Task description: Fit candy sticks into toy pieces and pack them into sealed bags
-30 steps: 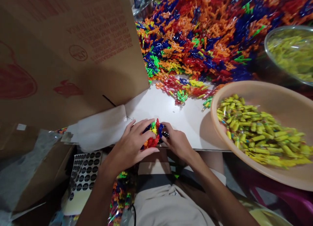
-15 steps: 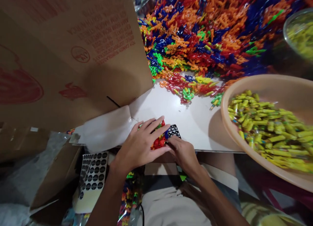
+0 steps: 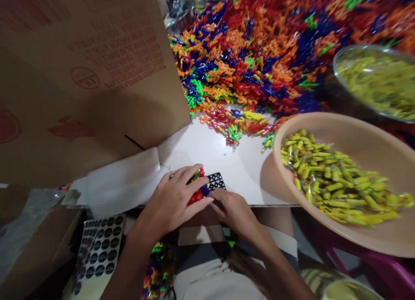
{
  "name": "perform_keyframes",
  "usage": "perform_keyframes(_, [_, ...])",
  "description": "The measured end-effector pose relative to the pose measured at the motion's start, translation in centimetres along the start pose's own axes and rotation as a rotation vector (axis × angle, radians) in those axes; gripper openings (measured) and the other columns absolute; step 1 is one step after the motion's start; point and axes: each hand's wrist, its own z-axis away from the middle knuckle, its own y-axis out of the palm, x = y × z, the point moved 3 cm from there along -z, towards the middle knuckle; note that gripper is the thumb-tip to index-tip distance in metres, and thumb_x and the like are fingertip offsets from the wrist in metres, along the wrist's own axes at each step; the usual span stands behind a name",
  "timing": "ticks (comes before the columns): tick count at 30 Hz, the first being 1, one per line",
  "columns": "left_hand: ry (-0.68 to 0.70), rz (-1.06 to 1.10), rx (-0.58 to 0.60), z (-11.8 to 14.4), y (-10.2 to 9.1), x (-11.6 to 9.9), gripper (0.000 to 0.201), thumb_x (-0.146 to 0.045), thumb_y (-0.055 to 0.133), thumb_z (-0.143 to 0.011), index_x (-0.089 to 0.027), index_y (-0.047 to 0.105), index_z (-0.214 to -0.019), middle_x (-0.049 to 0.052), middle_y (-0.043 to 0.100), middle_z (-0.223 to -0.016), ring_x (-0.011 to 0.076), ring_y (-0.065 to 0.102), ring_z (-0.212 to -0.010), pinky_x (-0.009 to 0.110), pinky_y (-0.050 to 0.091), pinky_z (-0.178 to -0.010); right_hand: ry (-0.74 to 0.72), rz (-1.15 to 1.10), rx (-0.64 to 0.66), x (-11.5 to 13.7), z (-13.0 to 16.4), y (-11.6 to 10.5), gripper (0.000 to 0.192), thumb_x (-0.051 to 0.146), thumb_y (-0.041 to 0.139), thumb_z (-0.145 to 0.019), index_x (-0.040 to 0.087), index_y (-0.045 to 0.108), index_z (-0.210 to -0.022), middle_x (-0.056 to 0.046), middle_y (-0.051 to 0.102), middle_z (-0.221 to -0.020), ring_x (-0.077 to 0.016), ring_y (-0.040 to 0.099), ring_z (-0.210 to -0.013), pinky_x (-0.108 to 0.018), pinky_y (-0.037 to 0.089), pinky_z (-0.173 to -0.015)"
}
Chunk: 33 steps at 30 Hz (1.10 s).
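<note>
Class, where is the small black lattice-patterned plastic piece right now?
The small black lattice-patterned plastic piece lies at the white table's near edge, centre of the head view, between the left hand and right hand.

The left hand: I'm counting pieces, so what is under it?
Under the left hand sits a small cluster of coloured plastic pieces: red, blue and green ones show past the fingers. A black grid piece pokes out beside it. The rest is covered by the palm.

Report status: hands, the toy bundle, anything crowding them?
Left hand cupped over the bundle of coloured toys. Right hand at the black mesh piece. Tan bowl close by, right.
</note>
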Motion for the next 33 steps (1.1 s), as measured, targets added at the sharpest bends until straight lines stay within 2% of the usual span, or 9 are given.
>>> perform_keyframes(4, [-0.040,-0.007,-0.065,-0.4,0.5,-0.4,0.025,-0.033,0.067,-0.110,-0.029,0.074,-0.134,0.011,0.068,-0.162,0.0369,0.069,-0.141,0.060,0.059,-0.112,0.107,0.103,-0.175,-2.9,-2.0,-4.6,0.023,0.029,0.062,-0.114,0.024,0.083,-0.122,-0.006,0.087,-0.105,-0.0233,0.080,-0.087,-0.029,0.056,-0.078])
perform_keyframes(8, [-0.067,-0.058,-0.152,-0.8,0.8,-1.1,0.022,-0.024,0.062,-0.107,-0.025,0.076,-0.124,0.014,0.073,-0.154,0.0376,0.074,-0.132,0.060,0.062,-0.107,0.198,0.272,-0.419,-6.9,-7.7,-9.7,0.038,0.025,0.051,-0.114,0.013,0.080,-0.136,-0.020,0.077,-0.126,-0.0316,0.075,-0.103,-0.039,0.057,-0.092])
perform_keyframes(13, [0.023,-0.055,-0.177,-1.2,0.7,-0.8,0.022,-0.019,0.058,-0.103,-0.022,0.074,-0.118,0.019,0.075,-0.150,0.0381,0.077,-0.125,0.057,0.066,-0.095,0.123,0.441,-0.410,-9.5,-14.6,-13.0,0.051,0.004,0.055,-0.102,0.023,0.085,-0.139,-0.017,0.064,-0.144,-0.0322,0.065,-0.124,-0.039,0.053,-0.102])
perform_keyframes(17, [0.160,0.009,-0.085,-1.7,0.1,0.1,0.021,-0.017,0.059,-0.101,-0.025,0.075,-0.112,0.016,0.076,-0.148,0.0375,0.077,-0.126,0.057,0.066,-0.095,0.050,0.534,-0.281,-10.1,-16.3,-13.3,0.045,0.005,0.064,-0.102,0.030,0.090,-0.130,-0.013,0.066,-0.131,-0.0299,0.060,-0.118,-0.037,0.050,-0.102])
perform_keyframes(19, [0.195,0.027,-0.058,-1.7,-0.4,0.5,0.028,-0.020,0.062,-0.102,-0.026,0.075,-0.125,0.015,0.074,-0.152,0.0369,0.075,-0.131,0.058,0.064,-0.103,0.043,0.565,-0.246,-10.2,-16.2,-13.2,0.043,0.009,0.064,-0.106,0.030,0.089,-0.134,-0.015,0.064,-0.131,-0.0303,0.058,-0.116,-0.038,0.048,-0.101])
perform_keyframes(22, [0.148,0.045,-0.081,-0.7,-1.3,1.2,0.057,-0.036,0.073,-0.105,-0.028,0.059,-0.159,0.015,0.067,-0.163,0.0393,0.067,-0.146,0.068,0.051,-0.124,0.053,0.598,-0.221,-10.1,-15.3,-12.8,0.040,0.013,0.059,-0.111,0.026,0.086,-0.137,-0.018,0.062,-0.132,-0.0327,0.054,-0.116,-0.040,0.045,-0.096])
perform_keyframes(25, [0.037,0.044,-0.116,1.0,-1.8,2.5,0.087,-0.055,0.085,-0.097,-0.030,0.046,-0.170,0.016,0.060,-0.171,0.0433,0.059,-0.155,0.075,0.038,-0.133,0.052,0.616,-0.195,-9.8,-13.8,-12.1,0.036,0.016,0.057,-0.113,0.023,0.083,-0.137,-0.019,0.062,-0.134,-0.0337,0.053,-0.114,-0.040,0.042,-0.090])
perform_keyframes(29, [-0.042,0.101,-0.107,2.1,-0.8,4.0,0.095,-0.059,0.096,-0.086,-0.034,0.053,-0.167,0.015,0.062,-0.169,0.0430,0.063,-0.150,0.069,0.047,-0.129,0.016,0.611,-0.167,-9.0,-12.0,-11.1,0.022,0.024,0.063,-0.112,0.020,0.080,-0.126,-0.019,0.067,-0.142,-0.0356,0.053,-0.120,-0.040,0.041,-0.089])
perform_keyframes(33, [-0.045,0.244,-0.147,1.5,0.5,3.9,0.091,-0.055,0.099,-0.083,-0.028,0.060,-0.160,0.015,0.072,-0.154,0.0387,0.069,-0.140,0.056,0.058,-0.121,-0.012,0.574,-0.146,-8.5,-11.1,-10.2,0.019,0.024,0.059,-0.113,0.017,0.077,-0.111,-0.017,0.076,-0.122,-0.0344,0.057,-0.117,-0.041,0.044,-0.095])
